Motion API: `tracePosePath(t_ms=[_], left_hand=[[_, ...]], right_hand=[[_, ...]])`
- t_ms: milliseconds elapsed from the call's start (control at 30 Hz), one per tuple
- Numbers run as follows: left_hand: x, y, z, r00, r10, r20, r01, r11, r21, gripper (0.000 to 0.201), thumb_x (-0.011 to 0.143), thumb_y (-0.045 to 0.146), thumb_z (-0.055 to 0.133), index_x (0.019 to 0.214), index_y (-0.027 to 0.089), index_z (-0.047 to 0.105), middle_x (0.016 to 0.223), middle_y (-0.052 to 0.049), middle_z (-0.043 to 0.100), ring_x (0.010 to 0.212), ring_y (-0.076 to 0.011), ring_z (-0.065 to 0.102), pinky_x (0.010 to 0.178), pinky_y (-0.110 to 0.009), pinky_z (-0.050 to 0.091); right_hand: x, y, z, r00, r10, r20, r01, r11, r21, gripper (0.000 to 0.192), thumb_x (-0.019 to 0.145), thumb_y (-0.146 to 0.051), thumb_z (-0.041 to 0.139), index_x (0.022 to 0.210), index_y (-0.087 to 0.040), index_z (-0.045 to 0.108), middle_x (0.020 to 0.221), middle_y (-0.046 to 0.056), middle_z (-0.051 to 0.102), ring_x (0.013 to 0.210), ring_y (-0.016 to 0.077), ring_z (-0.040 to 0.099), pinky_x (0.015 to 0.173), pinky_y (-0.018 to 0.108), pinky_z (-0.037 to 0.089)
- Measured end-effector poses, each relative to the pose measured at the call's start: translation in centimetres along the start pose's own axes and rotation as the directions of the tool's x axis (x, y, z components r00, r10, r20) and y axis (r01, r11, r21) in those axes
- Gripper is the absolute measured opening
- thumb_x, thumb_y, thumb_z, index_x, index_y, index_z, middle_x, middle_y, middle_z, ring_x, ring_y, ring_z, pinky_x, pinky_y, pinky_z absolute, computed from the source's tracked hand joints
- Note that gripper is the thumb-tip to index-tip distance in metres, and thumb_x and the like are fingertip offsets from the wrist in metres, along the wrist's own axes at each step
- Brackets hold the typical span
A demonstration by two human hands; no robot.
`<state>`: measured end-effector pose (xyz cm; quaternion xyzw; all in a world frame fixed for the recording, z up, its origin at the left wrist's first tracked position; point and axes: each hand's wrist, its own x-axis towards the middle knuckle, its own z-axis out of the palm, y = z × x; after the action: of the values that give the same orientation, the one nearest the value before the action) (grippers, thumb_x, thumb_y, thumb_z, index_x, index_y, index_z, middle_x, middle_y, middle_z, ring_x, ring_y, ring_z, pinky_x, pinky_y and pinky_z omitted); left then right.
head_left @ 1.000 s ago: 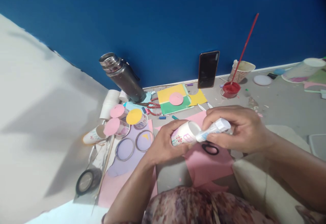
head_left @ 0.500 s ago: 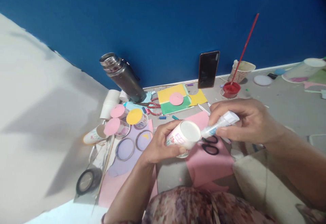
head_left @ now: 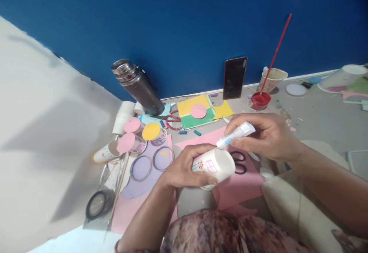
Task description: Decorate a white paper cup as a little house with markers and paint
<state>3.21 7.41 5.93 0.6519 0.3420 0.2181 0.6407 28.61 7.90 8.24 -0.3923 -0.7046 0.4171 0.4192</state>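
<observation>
Clearly, the left hand (head_left: pixel 186 166) wraps around the decorated paper cup (head_left: pixel 214 166), while the right hand (head_left: pixel 260 136) pinches a white tube (head_left: pixel 235 135) against the cup's upper rim. I'd roll the cup slowly, pressing lightly and evenly. Its blue print (smeared by blur) is unreadable on the tube; beyond the cup, the phone (head_left: pixel 235 77) shows no legible lettering.

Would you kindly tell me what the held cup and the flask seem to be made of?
Held cup: probably paper, as its opaque, matte white wall carries coloured drawings. Flask: apparently metal, dark and slightly glossy, with bright reflections around its neck.
</observation>
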Motion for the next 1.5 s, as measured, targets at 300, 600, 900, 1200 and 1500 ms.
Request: tracePosePath(t_ms=[300, 600, 900, 1200, 1500], left_hand=[[0.0, 0.4, 0.1, 0.998, -0.062, -0.025, 0.064, 0.996, 0.061, 0.054, 0.069, 0.034, 0.087, 0.119, 0.015, 0.080, 0.102, -0.007, 0.077, 0.085, -0.0221, 0.067, 0.071, -0.026, 0.053], [-2.7, 0.0, -2.0, 0.772, -0.032, -0.635, -0.104, 0.979, -0.175, 0.059, 0.070, 0.042, 0.090, 0.121, 0.019, 0.071, 0.096, -0.004, 0.073, 0.081, -0.0195, 0.067, 0.070, -0.029, 0.057], [-5.1, -4.9, 1.1, 0.721, -0.061, -0.690, 0.070, 0.997, -0.014, 0.062, 0.069, 0.034, 0.089, 0.124, 0.020, 0.064, 0.116, -0.006, 0.071, 0.105, -0.0233, 0.068, 0.091, -0.034, 0.056], [-4.7, -6.1, 3.0, 0.706, 0.032, -0.707, 0.145, 0.971, 0.189, 0.054, 0.072, 0.018, 0.076, 0.123, 0.021, 0.058, 0.134, -0.013, 0.068, 0.133, -0.0313, 0.063, 0.115, -0.048, 0.047], [-5.4, -7.6, 3.2, 0.761, 0.023, -0.648, 0.172, 0.957, 0.235, 0.075, 0.068, 0.020, 0.084, 0.136, 0.022, 0.055, 0.149, -0.016, 0.059, 0.145, -0.0371, 0.054, 0.121, -0.054, 0.043]], right_hand=[[-0.6, -1.0, -0.4, 0.971, -0.028, 0.239, -0.007, 0.990, 0.142, 0.021, 0.087, -0.040, 0.083, 0.089, -0.020, 0.080, 0.066, -0.001, 0.069, 0.054, 0.0113, 0.059, 0.048, 0.023, 0.042], [1.6, 4.1, 0.8, 0.987, 0.158, -0.028, -0.159, 0.934, -0.321, 0.032, 0.092, -0.037, 0.070, 0.119, -0.022, 0.079, 0.119, 0.010, 0.082, 0.084, 0.0229, 0.074, 0.073, 0.036, 0.057], [0.8, 9.6, 3.0, 0.999, 0.040, 0.015, -0.023, 0.799, -0.601, 0.029, 0.101, -0.044, 0.060, 0.114, -0.024, 0.078, 0.106, 0.012, 0.081, 0.100, 0.0315, 0.069, 0.084, 0.044, 0.054], [-1.0, 5.1, 5.1, 0.924, 0.047, 0.380, 0.234, 0.715, -0.658, 0.041, 0.082, -0.060, 0.083, 0.085, -0.021, 0.072, 0.088, 0.009, 0.070, 0.088, 0.0286, 0.063, 0.076, 0.040, 0.046], [-0.9, 5.5, 5.2, 0.962, 0.080, 0.261, 0.079, 0.833, -0.547, 0.036, 0.100, -0.040, 0.063, 0.069, -0.021, 0.058, 0.077, 0.004, 0.061, 0.077, 0.0202, 0.058, 0.069, 0.033, 0.042]])
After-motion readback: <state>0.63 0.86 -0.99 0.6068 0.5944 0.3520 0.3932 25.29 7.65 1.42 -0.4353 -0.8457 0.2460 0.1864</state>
